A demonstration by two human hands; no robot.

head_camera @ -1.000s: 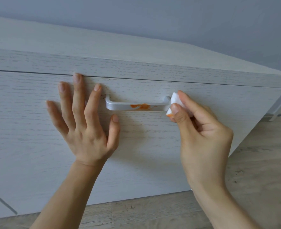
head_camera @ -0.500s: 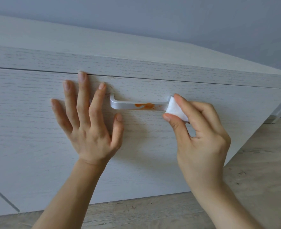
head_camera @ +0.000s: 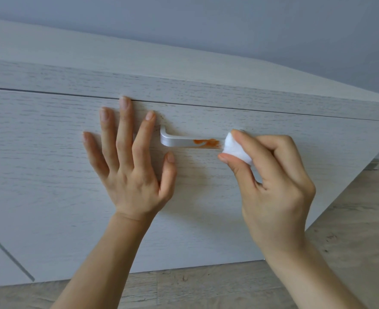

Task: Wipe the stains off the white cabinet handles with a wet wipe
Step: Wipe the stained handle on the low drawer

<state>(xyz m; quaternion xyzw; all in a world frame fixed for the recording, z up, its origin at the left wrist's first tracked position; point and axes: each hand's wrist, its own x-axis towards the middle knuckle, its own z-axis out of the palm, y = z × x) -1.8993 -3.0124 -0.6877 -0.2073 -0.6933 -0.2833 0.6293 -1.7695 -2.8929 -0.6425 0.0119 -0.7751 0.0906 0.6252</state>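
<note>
A pale metal handle [head_camera: 177, 141] runs across the white wood-grain cabinet front [head_camera: 50, 175]. An orange stain [head_camera: 206, 142] smears its right half. My right hand [head_camera: 271, 188] pinches a folded white wet wipe [head_camera: 236, 149] between thumb and forefinger and holds it against the handle's right end, which it hides. My left hand [head_camera: 130, 166] lies flat on the cabinet front just left of the handle, fingers spread, holding nothing.
The cabinet top edge [head_camera: 184, 90] runs above the drawer gap. A grey-blue wall [head_camera: 228, 30] stands behind. Light wood floor [head_camera: 351, 241] lies below and to the right. A dark diagonal groove [head_camera: 8, 255] marks the lower left panel.
My right hand has turned the wipe so its clean white side faces out and has slid slightly left along the handle. My left hand stays flat on the cabinet.
</note>
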